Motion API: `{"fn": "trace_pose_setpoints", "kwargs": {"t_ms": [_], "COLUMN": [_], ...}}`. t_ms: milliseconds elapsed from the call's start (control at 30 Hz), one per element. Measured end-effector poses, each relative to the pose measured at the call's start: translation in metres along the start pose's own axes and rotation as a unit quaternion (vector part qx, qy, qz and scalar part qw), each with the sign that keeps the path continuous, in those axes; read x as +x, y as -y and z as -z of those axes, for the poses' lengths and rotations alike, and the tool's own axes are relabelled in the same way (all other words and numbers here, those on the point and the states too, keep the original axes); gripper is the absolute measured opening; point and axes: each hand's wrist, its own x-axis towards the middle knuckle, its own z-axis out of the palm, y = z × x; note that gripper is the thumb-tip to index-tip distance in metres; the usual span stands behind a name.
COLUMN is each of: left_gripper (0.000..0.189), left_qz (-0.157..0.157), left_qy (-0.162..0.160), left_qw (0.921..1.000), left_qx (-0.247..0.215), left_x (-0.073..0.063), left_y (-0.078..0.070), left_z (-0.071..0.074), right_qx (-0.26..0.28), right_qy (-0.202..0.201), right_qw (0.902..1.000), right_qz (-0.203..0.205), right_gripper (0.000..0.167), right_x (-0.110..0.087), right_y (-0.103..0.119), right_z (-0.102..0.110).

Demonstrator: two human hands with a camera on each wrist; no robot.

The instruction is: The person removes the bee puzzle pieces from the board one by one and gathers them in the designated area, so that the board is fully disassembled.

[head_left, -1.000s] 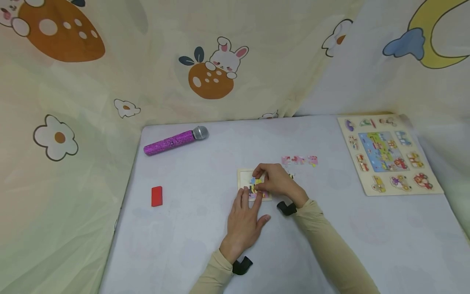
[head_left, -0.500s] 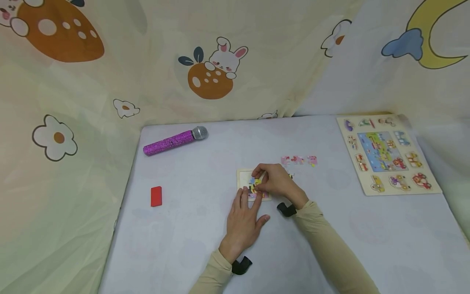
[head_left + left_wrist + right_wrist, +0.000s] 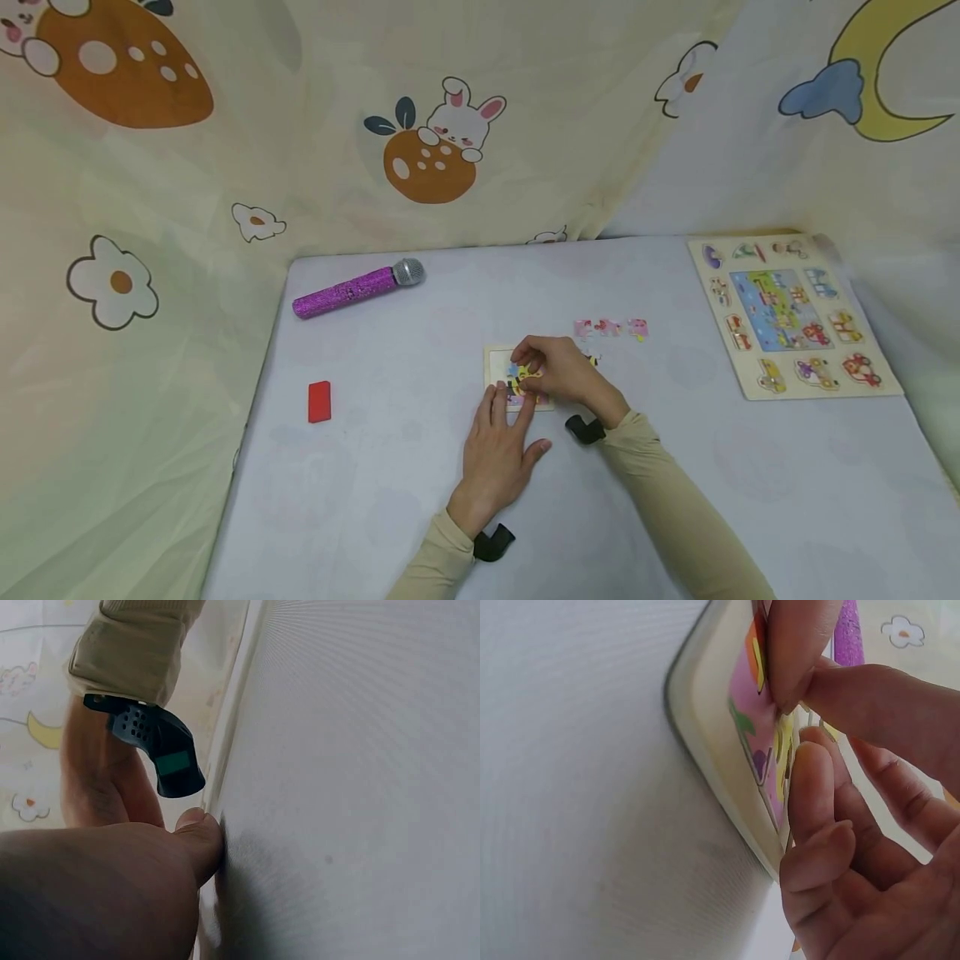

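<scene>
A small puzzle board [image 3: 495, 361] with a pale frame lies mid-table, partly filled with pink, yellow and black pieces. My left hand [image 3: 495, 458] lies palm down, its straight fingertips resting on the board's near part and thumb spread out. Over the board's right side, my right hand [image 3: 567, 372] pinches a small yellow puzzle piece [image 3: 529, 372] between thumb and fingers. Close up in the right wrist view, the right fingers [image 3: 817, 787] are at the board's surface beside a left fingertip [image 3: 799, 645]; they mostly hide the piece. The left wrist view shows my left thumb [image 3: 199, 836] on the cloth.
Several loose pink pieces [image 3: 610, 327] lie in a row behind the right hand, and a yellow-and-black piece [image 3: 593, 360] is partly hidden by it. A purple microphone [image 3: 348, 292] lies back left, a red block [image 3: 319, 402] at left. A larger puzzle board [image 3: 795, 367] sits at right.
My right fingers have shifted slightly left and down over the board, and a little more yellow shows beneath them. The left hand stays in place.
</scene>
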Motion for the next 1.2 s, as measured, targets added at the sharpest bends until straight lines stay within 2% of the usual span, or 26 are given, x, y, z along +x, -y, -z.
{"fn": "trace_pose_setpoints", "kwargs": {"t_ms": [433, 667, 967, 1200], "left_gripper": [0.072, 0.073, 0.074, 0.073], "left_qz": [-0.004, -0.004, -0.002, -0.003], "left_qy": [-0.007, -0.013, -0.015, -0.020], "left_qw": [1.0000, 0.9999, 0.9998, 0.9998], "left_qx": [0.006, 0.007, 0.010, 0.006], "left_x": [0.0000, -0.0001, 0.0003, 0.0000], "left_y": [0.0011, 0.0016, 0.0015, 0.0016], "left_z": [-0.0020, -0.0026, -0.0020, -0.0029], "right_qx": [-0.007, 0.006, 0.017, 0.021], "right_qy": [0.034, 0.021, 0.012, -0.003], "right_qw": [0.9994, 0.9998, 0.9997, 0.9996], "right_qz": [0.008, 0.003, -0.011, 0.018], "right_gripper": [0.038, 0.039, 0.029, 0.029], "right_x": [-0.0012, -0.0022, -0.0048, -0.0081], "right_y": [0.0042, 0.0052, 0.0017, -0.0034], "right_z": [0.0024, 0.0005, -0.0008, 0.0001]}}
